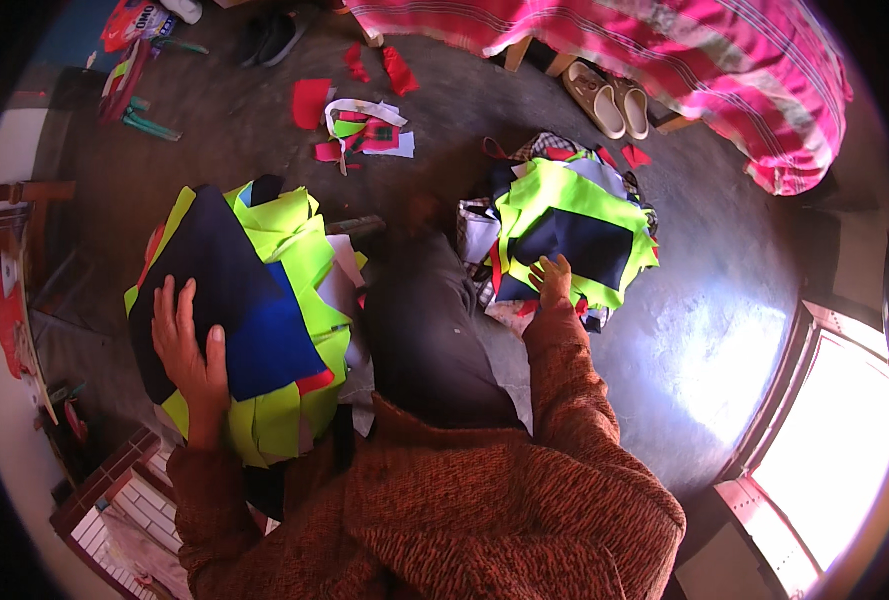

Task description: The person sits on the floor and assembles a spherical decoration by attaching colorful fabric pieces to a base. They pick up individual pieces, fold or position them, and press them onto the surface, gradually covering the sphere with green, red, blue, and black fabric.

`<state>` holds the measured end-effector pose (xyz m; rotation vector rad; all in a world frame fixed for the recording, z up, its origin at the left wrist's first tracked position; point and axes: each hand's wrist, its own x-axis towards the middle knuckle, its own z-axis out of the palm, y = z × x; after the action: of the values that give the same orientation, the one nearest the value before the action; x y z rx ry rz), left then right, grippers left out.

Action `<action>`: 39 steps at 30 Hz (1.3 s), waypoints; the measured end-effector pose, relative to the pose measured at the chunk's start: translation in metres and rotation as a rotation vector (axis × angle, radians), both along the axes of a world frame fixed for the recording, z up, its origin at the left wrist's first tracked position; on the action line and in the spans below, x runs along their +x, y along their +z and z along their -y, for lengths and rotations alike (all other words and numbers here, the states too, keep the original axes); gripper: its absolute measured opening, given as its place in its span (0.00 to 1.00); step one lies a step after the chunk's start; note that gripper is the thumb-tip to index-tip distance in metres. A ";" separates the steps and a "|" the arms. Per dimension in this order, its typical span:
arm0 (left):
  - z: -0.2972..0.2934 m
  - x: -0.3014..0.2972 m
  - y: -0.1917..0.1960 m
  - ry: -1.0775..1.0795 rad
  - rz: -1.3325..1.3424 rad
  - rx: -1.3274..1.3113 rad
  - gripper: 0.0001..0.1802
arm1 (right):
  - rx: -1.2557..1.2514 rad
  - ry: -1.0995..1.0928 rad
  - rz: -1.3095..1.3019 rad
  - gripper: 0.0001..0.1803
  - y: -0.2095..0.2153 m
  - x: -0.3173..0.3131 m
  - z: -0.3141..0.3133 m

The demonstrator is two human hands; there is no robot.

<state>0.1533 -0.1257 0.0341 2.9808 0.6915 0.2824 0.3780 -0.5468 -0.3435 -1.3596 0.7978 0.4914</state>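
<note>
My left hand (190, 350) lies flat with fingers stretched on a dark navy fabric piece (200, 265), the top of a large heap to my left. Neon yellow fabric pieces (295, 235), a bright blue piece (280, 340) and bits of red show in that heap. My right hand (553, 280) has its fingers spread at the near edge of a second heap. There a navy fabric piece (590, 245) lies over neon yellow cloth (540, 190), with checked cloth (475, 220) underneath. Neither hand grips anything that I can see.
Loose fabric scraps (365, 130) lie on the dark floor (445, 90) beyond the heaps. Light clogs (610, 105) stand by a bed with a pink striped cover (655, 60). Dark shoes (270, 40) sit at the far left; a bright doorway (835, 420) is at right.
</note>
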 end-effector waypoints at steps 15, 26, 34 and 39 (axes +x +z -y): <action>0.004 0.014 0.009 0.047 -0.039 -0.103 0.31 | -0.663 0.138 0.564 0.15 0.039 0.065 -0.039; -0.001 0.014 0.008 0.039 -0.036 -0.095 0.31 | -1.042 0.569 0.495 0.34 0.022 0.075 -0.100; 0.000 0.015 0.010 0.042 -0.046 -0.103 0.30 | -1.105 0.498 0.494 0.13 0.004 0.093 -0.062; 0.002 0.015 0.015 0.024 -0.048 -0.103 0.29 | -0.182 -0.127 0.441 0.15 -0.027 0.088 0.001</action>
<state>0.1679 -0.1278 0.0489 2.8918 0.7235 0.1712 0.4659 -0.5478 -0.3709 -1.5036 0.5672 0.0122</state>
